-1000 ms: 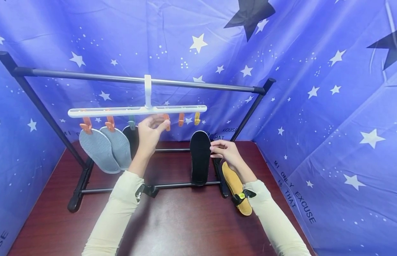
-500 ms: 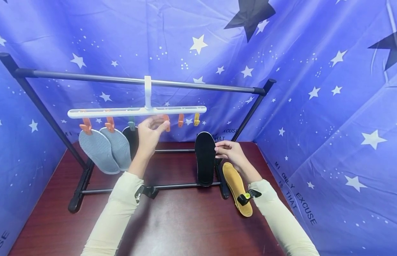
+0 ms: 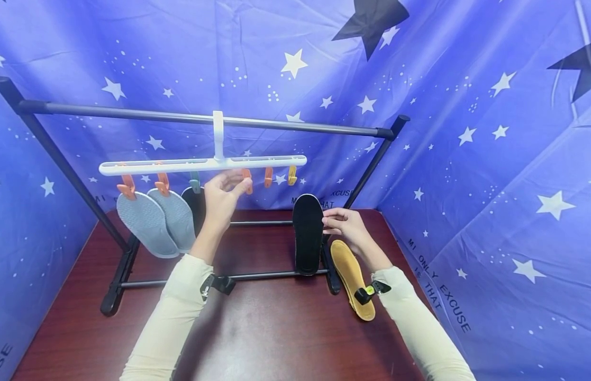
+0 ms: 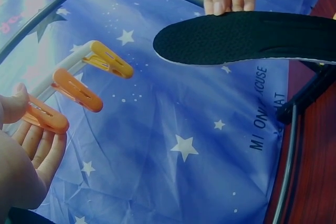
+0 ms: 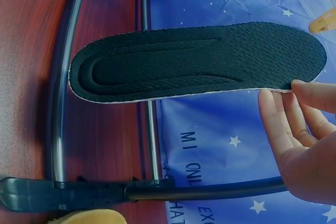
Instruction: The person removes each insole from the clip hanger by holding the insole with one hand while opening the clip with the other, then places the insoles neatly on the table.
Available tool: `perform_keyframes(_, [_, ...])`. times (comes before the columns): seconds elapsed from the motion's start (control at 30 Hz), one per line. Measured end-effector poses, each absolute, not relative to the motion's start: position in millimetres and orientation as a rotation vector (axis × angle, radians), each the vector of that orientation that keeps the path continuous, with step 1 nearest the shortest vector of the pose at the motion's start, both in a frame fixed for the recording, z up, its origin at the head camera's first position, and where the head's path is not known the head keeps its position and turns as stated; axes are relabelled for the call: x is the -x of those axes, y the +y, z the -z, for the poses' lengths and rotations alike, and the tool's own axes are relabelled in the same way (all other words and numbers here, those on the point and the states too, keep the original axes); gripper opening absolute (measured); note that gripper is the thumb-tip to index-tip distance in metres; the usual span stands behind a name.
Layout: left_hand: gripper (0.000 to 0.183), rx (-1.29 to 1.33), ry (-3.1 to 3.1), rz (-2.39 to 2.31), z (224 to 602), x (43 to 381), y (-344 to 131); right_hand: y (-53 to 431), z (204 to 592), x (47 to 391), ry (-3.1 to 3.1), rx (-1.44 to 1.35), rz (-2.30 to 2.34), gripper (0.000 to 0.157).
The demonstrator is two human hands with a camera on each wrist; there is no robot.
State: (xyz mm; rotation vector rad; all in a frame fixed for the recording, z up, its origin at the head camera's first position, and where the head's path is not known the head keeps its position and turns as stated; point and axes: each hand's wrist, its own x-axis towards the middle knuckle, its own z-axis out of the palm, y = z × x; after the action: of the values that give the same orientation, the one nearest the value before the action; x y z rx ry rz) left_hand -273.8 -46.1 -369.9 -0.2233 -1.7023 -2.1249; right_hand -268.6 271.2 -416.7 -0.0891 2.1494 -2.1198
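Observation:
My left hand (image 3: 222,197) pinches an orange clothespin (image 4: 48,115) that hangs from the white hanger bar (image 3: 157,167). Its thumb is on one side of the clip and its fingers on the other. To the right, my right hand (image 3: 346,227) holds a black insole (image 3: 308,235) upright in the air, thumb and fingertips on its right edge near the top. In the right wrist view the insole's textured face and cupped heel show. Beside the pinched clip hang another orange clothespin (image 4: 77,90) and a yellow one (image 4: 110,60), nothing in either.
Two grey insoles (image 3: 145,225) hang from orange clips at the left. A second black insole (image 3: 194,206) hangs from a green clip (image 3: 194,182), partly behind my left hand. A tan insole (image 3: 348,272) lies by the foot of the black rack (image 3: 300,126). Starry cloth surrounds the table (image 3: 257,338).
My right hand has moved a little to the right with the black insole, away from the clips. My left hand stays at the same orange clothespin.

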Motion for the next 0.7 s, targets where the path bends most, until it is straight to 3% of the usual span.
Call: perform_keyframes(0.7, [0.026, 0.178, -1.715, 2.120, 371.6, 277.0, -46.3, 291.3, 416.0, 267.8, 2.201, 0.100, 2.091, 0.013])
